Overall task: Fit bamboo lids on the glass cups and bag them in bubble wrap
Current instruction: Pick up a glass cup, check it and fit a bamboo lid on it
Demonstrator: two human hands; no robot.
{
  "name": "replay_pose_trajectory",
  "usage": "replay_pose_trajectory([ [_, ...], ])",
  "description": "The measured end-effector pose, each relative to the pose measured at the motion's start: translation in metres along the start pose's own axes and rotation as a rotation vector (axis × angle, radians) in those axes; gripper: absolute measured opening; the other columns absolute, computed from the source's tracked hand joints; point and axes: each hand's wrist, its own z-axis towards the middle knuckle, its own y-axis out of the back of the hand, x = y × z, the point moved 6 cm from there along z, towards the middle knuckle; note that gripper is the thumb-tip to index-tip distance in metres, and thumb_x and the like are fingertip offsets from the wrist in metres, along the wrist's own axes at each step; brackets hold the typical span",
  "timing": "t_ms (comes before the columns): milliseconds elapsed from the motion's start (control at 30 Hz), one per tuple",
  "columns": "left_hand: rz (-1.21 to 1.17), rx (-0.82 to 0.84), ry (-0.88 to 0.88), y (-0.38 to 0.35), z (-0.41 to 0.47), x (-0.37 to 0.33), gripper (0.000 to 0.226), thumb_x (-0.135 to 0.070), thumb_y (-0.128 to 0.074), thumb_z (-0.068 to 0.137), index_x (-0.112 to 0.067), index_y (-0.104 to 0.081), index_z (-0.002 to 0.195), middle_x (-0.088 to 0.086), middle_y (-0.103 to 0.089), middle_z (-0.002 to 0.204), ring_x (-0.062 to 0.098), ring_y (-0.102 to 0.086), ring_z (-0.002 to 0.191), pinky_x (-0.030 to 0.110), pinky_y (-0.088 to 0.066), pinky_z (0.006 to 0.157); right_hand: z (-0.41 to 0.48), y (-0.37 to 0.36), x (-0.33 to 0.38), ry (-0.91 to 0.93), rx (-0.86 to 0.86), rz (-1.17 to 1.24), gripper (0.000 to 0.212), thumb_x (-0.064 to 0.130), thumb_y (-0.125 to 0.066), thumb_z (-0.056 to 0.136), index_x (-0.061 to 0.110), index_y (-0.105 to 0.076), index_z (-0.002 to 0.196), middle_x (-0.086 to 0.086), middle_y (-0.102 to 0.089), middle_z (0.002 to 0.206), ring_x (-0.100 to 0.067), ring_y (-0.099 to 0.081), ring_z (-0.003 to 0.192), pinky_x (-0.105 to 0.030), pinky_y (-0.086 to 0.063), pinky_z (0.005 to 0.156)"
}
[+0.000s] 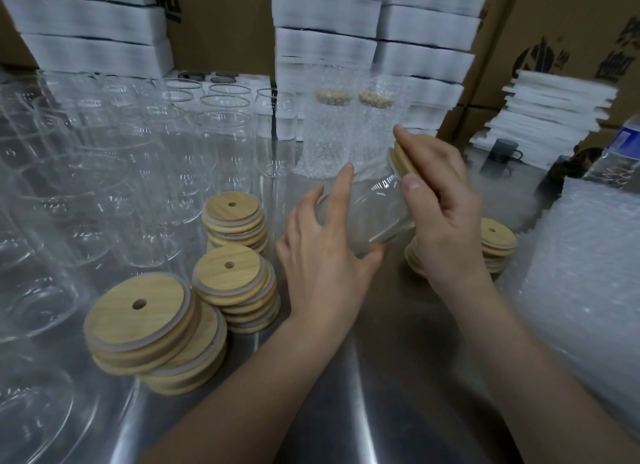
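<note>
I hold a clear glass cup [367, 210] tilted on its side above the steel table, its mouth pointing up and to the right. My left hand [322, 252] grips the cup's base and lower body. My right hand [440, 207] presses a bamboo lid [403, 160] onto the cup's mouth, thumb on the glass just below the rim. Stacks of bamboo lids with a centre hole stand at front left [149, 328], at centre left [239, 283] and behind it [235, 221]. A shorter lid stack [495, 242] lies behind my right wrist.
Many empty glass cups [138, 172] crowd the table's left half. Two lidded cups in bubble wrap [349, 131] stand at the back. A pile of bubble-wrap bags [588, 276] lies on the right. White foam stacks [550, 113], cardboard boxes [568, 30] and a dark mug [504, 150] fill the background.
</note>
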Motion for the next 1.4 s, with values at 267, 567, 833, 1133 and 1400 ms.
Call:
replay_pose_trajectory([
  [267, -0.016, 0.004, 0.011, -0.003, 0.000, 0.003, 0.099, -0.055, -0.075, 0.070, -0.051, -0.007, 0.142, 0.001, -0.044, 0.142, 0.023, -0.040, 0.132, 0.048, -0.033, 0.102, -0.001, -0.002, 0.001, 0.021, 0.014, -0.013, 0.047, 0.022, -0.045, 0.093, 0.013, -0.040, 0.139, -0.003, -0.049, 0.123, -0.002, -0.047, 0.117, -0.017, -0.037, 0.103],
  [567, -0.002, -0.013, 0.014, -0.003, -0.002, 0.006, 0.101, -0.053, -0.078, 0.068, -0.050, -0.010, 0.142, 0.000, -0.047, 0.136, 0.024, -0.042, 0.129, 0.048, -0.033, 0.098, -0.002, -0.005, -0.002, 0.004, 0.019, -0.007, 0.046, 0.016, -0.044, 0.094, 0.010, -0.041, 0.139, -0.005, -0.048, 0.123, -0.003, -0.047, 0.117, -0.015, -0.036, 0.102],
  [833, -0.004, -0.025, 0.010, -0.001, -0.001, 0.006, 0.099, -0.055, -0.077, 0.069, -0.049, -0.011, 0.142, -0.001, -0.048, 0.135, 0.023, -0.042, 0.127, 0.047, -0.035, 0.098, -0.001, -0.008, 0.002, 0.029, 0.034, 0.005, 0.048, 0.021, -0.042, 0.093, 0.008, -0.041, 0.139, -0.004, -0.048, 0.122, 0.003, -0.047, 0.115, -0.014, -0.036, 0.100],
  [1133, -0.009, -0.033, 0.007, 0.001, -0.001, 0.006, 0.099, -0.053, -0.078, 0.070, -0.049, -0.010, 0.141, 0.000, -0.047, 0.136, 0.023, -0.040, 0.129, 0.049, -0.035, 0.099, -0.002, -0.011, 0.002, 0.014, 0.050, -0.017, 0.048, 0.021, -0.041, 0.093, 0.008, -0.041, 0.139, -0.003, -0.048, 0.123, 0.007, -0.046, 0.115, -0.013, -0.036, 0.099],
  [1400, -0.204, -0.018, 0.068, -0.006, 0.003, 0.012, 0.101, -0.049, -0.081, 0.068, -0.039, -0.020, 0.147, -0.002, -0.047, 0.139, 0.018, -0.042, 0.131, 0.049, -0.038, 0.106, 0.004, -0.003, 0.006, -0.022, 0.066, -0.118, 0.047, 0.029, -0.035, 0.100, 0.021, -0.031, 0.146, 0.003, -0.039, 0.144, -0.005, -0.038, 0.136, -0.027, -0.032, 0.114],
])
